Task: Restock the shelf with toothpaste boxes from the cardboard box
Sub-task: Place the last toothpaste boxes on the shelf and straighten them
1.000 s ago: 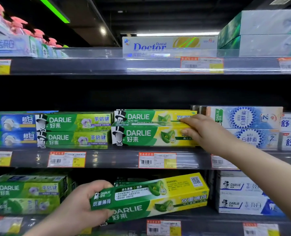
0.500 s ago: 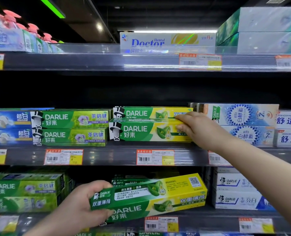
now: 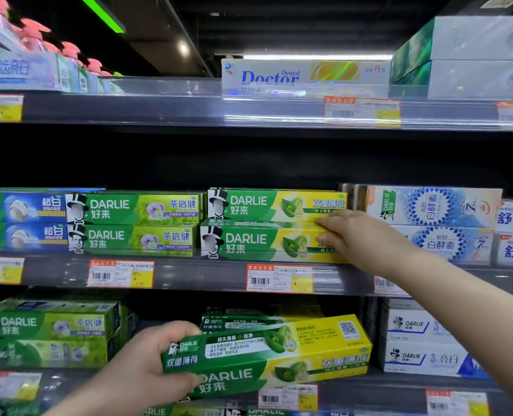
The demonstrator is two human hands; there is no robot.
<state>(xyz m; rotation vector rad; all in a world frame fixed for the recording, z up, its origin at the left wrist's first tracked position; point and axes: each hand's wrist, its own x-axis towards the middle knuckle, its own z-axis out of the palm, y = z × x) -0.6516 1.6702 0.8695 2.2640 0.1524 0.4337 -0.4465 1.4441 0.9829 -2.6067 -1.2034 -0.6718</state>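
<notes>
My left hand (image 3: 150, 364) grips the left end of a green-and-yellow Darlie toothpaste box (image 3: 267, 352), held slightly tilted in front of the lower shelf. On the middle shelf (image 3: 207, 274) two matching Darlie boxes are stacked: the lower box (image 3: 261, 243) and the upper box (image 3: 276, 204). My right hand (image 3: 354, 238) rests on the right end of the lower stacked box, fingers at its top edge and front face. The cardboard box is out of view.
Green Darlie tea boxes (image 3: 135, 223) sit left of the stack, white-blue boxes (image 3: 432, 223) right of it. The top shelf carries a Dental Doctor box (image 3: 303, 76) and large pale boxes (image 3: 471, 58). More Darlie boxes (image 3: 51, 334) fill the lower shelf. Price tags (image 3: 279, 277) line the shelf edges.
My right hand stays on the right end of the lower stacked box, which sits slightly forward of the upper one. The left hand keeps its box nearly still; the view drifted a little.
</notes>
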